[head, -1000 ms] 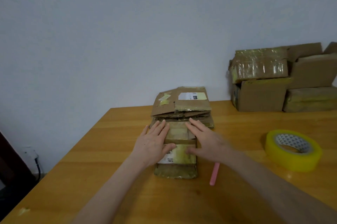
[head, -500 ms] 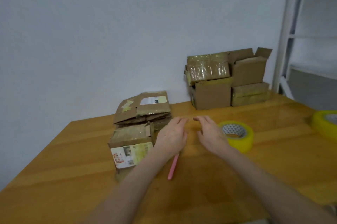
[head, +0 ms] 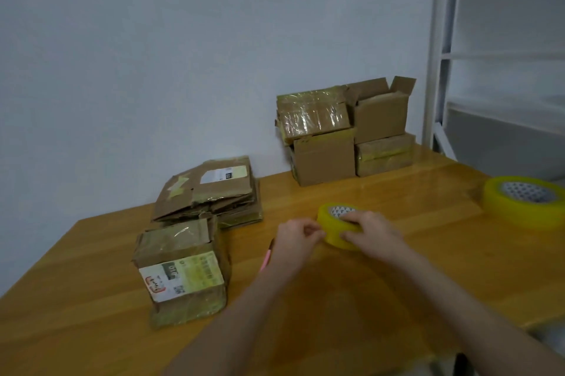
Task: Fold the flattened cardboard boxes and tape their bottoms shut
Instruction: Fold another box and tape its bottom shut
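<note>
Wooden bench (head: 397, 284) against pale wall. Noted yellow tape roll (head: 331, 224) near bench centre, gripped from above by right hand (head: 371, 233), fingers curled over rim; left hand (head: 295, 238) pinching at roll's left side, fingertips clenched. Found folded box (head: 183, 268) upright at front left, apart from both hands, labelled face forward. Recorded stack of flattened boxes (head: 211, 192) just behind it. Observed pink stick (head: 264, 259) partly hidden behind left wrist, second tape roll (head: 524, 203) at right edge, assembled boxes (head: 345, 131) stacked at wall.
</note>
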